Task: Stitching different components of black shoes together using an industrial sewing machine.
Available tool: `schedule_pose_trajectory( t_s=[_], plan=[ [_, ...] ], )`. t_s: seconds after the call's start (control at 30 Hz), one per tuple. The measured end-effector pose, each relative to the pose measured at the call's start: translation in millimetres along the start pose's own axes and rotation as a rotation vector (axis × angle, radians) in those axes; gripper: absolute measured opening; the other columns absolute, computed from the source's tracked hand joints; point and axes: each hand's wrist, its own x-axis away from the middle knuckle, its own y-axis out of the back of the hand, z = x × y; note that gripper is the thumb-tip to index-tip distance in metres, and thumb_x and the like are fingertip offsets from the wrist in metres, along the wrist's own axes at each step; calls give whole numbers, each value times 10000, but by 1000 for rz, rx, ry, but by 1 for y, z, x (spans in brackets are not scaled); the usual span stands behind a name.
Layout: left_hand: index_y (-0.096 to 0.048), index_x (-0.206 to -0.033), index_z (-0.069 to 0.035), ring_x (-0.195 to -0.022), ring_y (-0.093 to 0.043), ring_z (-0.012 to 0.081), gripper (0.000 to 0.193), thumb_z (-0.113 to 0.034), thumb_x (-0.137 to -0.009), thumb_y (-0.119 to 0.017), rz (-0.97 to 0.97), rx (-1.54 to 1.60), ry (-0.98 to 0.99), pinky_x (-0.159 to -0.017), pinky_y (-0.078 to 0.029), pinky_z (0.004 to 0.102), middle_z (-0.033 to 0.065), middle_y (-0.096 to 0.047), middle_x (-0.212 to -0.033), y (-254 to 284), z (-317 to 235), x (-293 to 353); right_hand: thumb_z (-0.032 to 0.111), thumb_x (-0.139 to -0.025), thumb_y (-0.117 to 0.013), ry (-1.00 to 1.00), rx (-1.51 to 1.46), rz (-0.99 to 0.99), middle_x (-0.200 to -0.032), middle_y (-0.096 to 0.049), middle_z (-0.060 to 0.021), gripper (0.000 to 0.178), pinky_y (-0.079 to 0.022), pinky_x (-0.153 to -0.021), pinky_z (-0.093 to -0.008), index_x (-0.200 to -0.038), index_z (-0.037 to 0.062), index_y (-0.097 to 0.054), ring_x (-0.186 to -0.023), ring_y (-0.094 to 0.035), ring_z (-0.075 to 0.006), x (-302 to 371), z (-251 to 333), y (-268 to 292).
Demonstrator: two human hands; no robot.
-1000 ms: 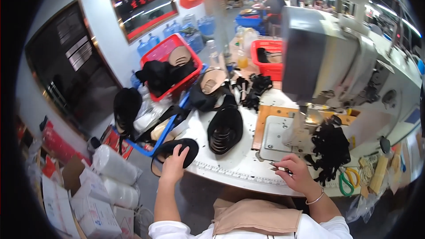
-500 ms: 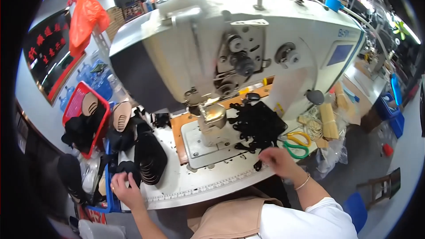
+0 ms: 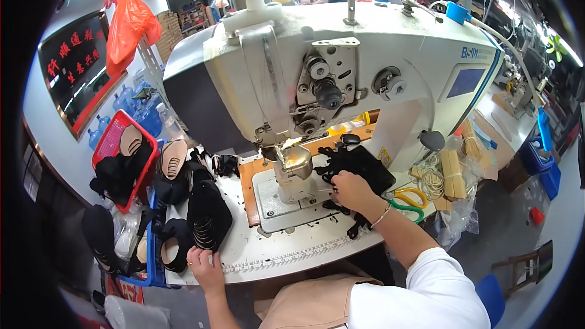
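The field is dominated by a white sewing machine (image 3: 402, 39), by which blue lettering (image 3: 478, 53) is borne near its right end, above a dark blue display (image 3: 465, 83). It is mounted on a white table (image 3: 244, 247), along whose front edge a graduated scale (image 3: 280, 261) is fixed. On the left wall a dark framed panel (image 3: 73, 76) is hung, with large red characters in two lines. Below it, a red basket (image 3: 108, 133) is filled with black and beige pieces.

On the table, left of the needle area, a black shoe upper (image 3: 208, 213) with slits is laid. Right of the needle, a pile of black strips (image 3: 368, 167) is heaped. At its near side the right hand (image 3: 354, 193) is placed, fingers drawn together; whether anything is gripped cannot be told. The left hand (image 3: 206, 267) is held at the table's front edge, at the upper's near end, fingers slightly parted and bent; a grip cannot be confirmed. Green and yellow scissor handles (image 3: 404, 208) are noted beside the right forearm. A small yellow label (image 3: 384, 157) is affixed to the machine's base.
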Motion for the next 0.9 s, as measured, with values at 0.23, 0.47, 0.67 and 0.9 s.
schedule_pose_trajectory(
  t_s=[0.23,0.47,0.67,0.9],
  plan=[
    [-596,-827,-58,-987,-484,304,156,-32,-681,-645,-29,-142,-160,-889,-309,438,81,-568,-846,18,-37,-15,294,-733,-677,-178,72,166,-763,-627,-141,276,-500,-682,-388,-815,35,-629,-771,-617,-301,-30,0,5],
    [-609,-875,-75,-832,-541,250,266,-172,-658,-727,287,352,-447,-894,-333,417,42,-543,-755,18,-147,-2,204,-720,-678,-101,-20,-81,-711,-621,-132,202,-500,-608,-348,-762,16,-617,-727,-637,-257,-24,-9,16],
    [-578,-1052,-15,-909,-563,223,374,-105,-708,-697,327,895,-59,-800,-447,322,119,-561,-969,7,-170,-41,134,-821,-620,-454,-1907,-22,-729,-609,-20,74,-311,-402,-199,-817,66,-592,-668,-626,-124,31,42,38],
    [-578,-960,-34,-709,-577,98,128,-129,-879,-552,537,1741,771,-684,-478,232,26,-601,-783,-28,-188,-72,193,-846,-607,-438,-1966,75,-834,-644,-67,166,-354,-455,-207,-904,39,-618,-685,-609,-127,52,89,23]
  ],
)
